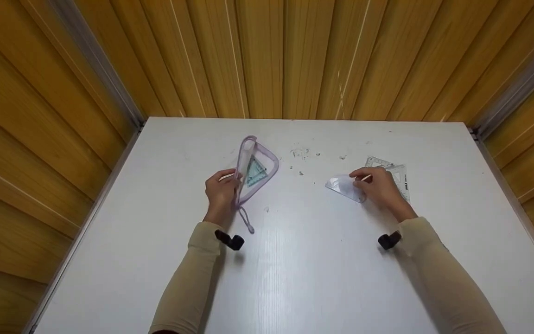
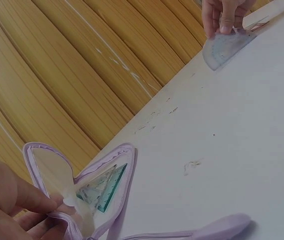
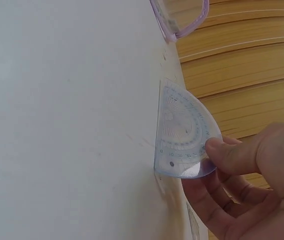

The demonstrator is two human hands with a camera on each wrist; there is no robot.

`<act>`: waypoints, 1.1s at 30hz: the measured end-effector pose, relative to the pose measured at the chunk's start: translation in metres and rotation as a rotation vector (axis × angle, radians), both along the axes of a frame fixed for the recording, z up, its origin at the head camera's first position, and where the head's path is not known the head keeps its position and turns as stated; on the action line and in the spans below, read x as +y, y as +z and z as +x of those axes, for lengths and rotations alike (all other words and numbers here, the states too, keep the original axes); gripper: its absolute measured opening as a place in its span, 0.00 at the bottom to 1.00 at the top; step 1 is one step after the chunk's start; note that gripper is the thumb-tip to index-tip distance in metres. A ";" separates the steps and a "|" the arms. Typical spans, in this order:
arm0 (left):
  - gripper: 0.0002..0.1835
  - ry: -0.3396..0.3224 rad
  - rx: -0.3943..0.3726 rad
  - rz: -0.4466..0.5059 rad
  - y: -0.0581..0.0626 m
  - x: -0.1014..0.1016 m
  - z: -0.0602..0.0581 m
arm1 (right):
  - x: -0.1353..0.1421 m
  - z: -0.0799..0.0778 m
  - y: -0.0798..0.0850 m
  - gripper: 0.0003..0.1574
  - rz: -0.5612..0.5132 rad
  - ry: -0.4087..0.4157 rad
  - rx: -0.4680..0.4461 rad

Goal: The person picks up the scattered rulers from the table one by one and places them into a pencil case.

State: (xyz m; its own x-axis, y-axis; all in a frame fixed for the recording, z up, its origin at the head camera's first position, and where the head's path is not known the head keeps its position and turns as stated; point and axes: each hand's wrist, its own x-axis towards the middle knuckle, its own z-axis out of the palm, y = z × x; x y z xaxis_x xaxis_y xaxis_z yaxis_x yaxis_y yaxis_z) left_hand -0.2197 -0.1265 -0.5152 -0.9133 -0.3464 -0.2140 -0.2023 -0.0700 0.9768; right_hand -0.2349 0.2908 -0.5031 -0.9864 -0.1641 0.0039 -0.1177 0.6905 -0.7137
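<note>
My left hand [image 1: 223, 188] pinches one side of a see-through pouch [image 2: 52, 170] with lilac zip trim, its mouth spread apart. Inside the pouch lies a green-tinted set square [image 1: 256, 172], with a clear piece beside it in the left wrist view. A lilac wrist strap [image 1: 246, 219] trails from the near end. Between thumb and fingers, my right hand [image 1: 380, 186] holds a clear protractor [image 3: 184, 130] by its curved edge, the straight edge toward the tabletop. Behind that hand, two clear set squares [image 1: 400, 178] overlap on the table, partly hidden by it.
The white table [image 1: 285, 260] ends at a wood-patterned panel wall [image 1: 267, 60] at the back, with more panels on both sides. Dark scuffs [image 1: 301, 152] mark the tabletop between the hands. A small black camera mount [image 1: 390, 240] sits at each wrist.
</note>
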 end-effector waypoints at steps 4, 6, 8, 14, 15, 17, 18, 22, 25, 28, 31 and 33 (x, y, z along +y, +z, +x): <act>0.13 0.002 -0.009 -0.017 0.000 -0.001 0.001 | 0.002 0.000 0.000 0.15 -0.007 -0.019 0.017; 0.14 0.002 -0.007 -0.015 -0.001 -0.001 0.002 | 0.002 0.000 -0.001 0.15 -0.008 -0.032 0.020; 0.13 0.002 -0.008 -0.016 -0.001 -0.001 0.002 | 0.002 0.000 0.000 0.15 -0.007 -0.041 0.018; 0.13 0.001 -0.010 -0.015 -0.001 -0.001 0.003 | 0.002 0.001 0.000 0.15 -0.013 -0.039 0.026; 0.13 0.001 -0.008 -0.015 -0.001 -0.001 0.004 | 0.002 0.001 0.000 0.15 -0.016 -0.037 0.032; 0.14 0.005 -0.001 -0.016 -0.001 -0.001 0.004 | 0.002 0.001 0.000 0.15 -0.018 -0.034 0.044; 0.14 0.009 0.000 -0.014 -0.001 -0.001 0.004 | 0.002 0.001 0.001 0.15 -0.019 -0.031 0.046; 0.14 0.011 -0.012 -0.028 0.000 0.003 0.002 | 0.005 0.002 0.005 0.14 -0.014 -0.039 0.032; 0.14 0.008 -0.020 -0.043 0.002 0.005 -0.001 | 0.007 0.001 0.011 0.14 -0.020 -0.045 0.020; 0.12 0.016 -0.024 -0.072 0.003 0.006 -0.002 | 0.007 -0.002 0.018 0.15 -0.044 -0.045 -0.005; 0.12 0.022 -0.035 -0.089 0.003 0.005 -0.003 | 0.004 -0.005 0.025 0.17 -0.080 -0.049 -0.050; 0.11 0.017 -0.042 -0.090 0.003 0.003 -0.003 | 0.003 -0.008 0.028 0.17 -0.105 -0.052 -0.069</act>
